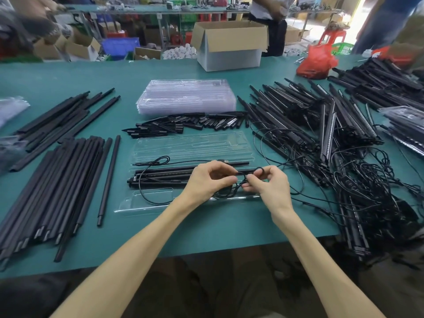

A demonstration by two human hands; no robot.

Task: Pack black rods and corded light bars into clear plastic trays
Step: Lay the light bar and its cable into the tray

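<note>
A clear plastic tray (pixel 192 145) lies on the green table straight ahead of me. Black light bars (pixel 160 176) lie lengthwise in its near half, and their thin black cord (pixel 146 196) loops out over the tray's left front. Over the tray's right end, my left hand (pixel 210 180) and my right hand (pixel 268 183) both pinch the same cord, which is gathered into small loops between my fingers. A stack of clear trays (pixel 187 97) sits behind. Long black rods (pixel 62 180) lie at the left, and a heap of corded light bars (pixel 321 138) lies at the right.
Short black pieces (pixel 188 125) lie in a row between the tray and the stack. An open cardboard box (pixel 229 44) and a red plastic bag (pixel 316 61) stand at the table's far side. Other people stand beyond the table.
</note>
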